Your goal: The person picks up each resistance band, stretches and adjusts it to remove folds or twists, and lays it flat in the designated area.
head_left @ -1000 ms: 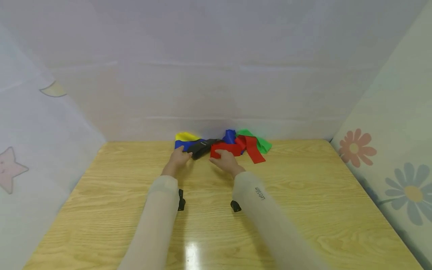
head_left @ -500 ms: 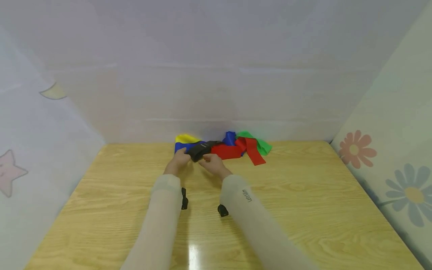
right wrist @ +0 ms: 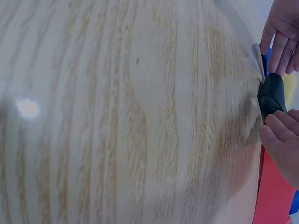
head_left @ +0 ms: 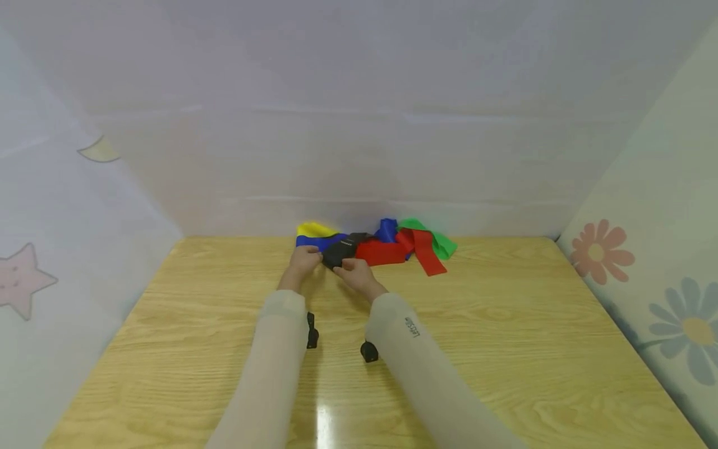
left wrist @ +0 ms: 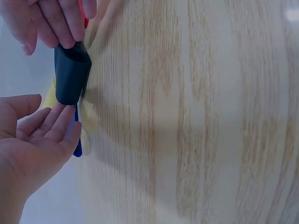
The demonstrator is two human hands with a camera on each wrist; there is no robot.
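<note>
A black elastic band (head_left: 340,252) lies at the front of a heap of bands near the table's far edge. My right hand (head_left: 344,265) pinches its near end; the left wrist view shows those fingers (left wrist: 65,25) curled over the band (left wrist: 71,77). My left hand (head_left: 310,254) is beside the band's left end, with fingers (left wrist: 56,128) straight and their tips touching it. In the right wrist view the black band (right wrist: 272,95) sits between both hands. Blue (head_left: 327,241), yellow (head_left: 310,229), red (head_left: 381,251) and green (head_left: 436,241) bands lie behind.
The wooden table (head_left: 505,349) stretches toward me, with a glare spot near its front. Pale curtain walls close it in at the back and left. A flower-patterned panel (head_left: 662,293) stands on the right. A small black camera mount (head_left: 368,351) hangs under each wrist.
My right hand left the red band, moved left and took hold of the black band. My left hand shifted slightly right from the blue band to the black band's left end.
</note>
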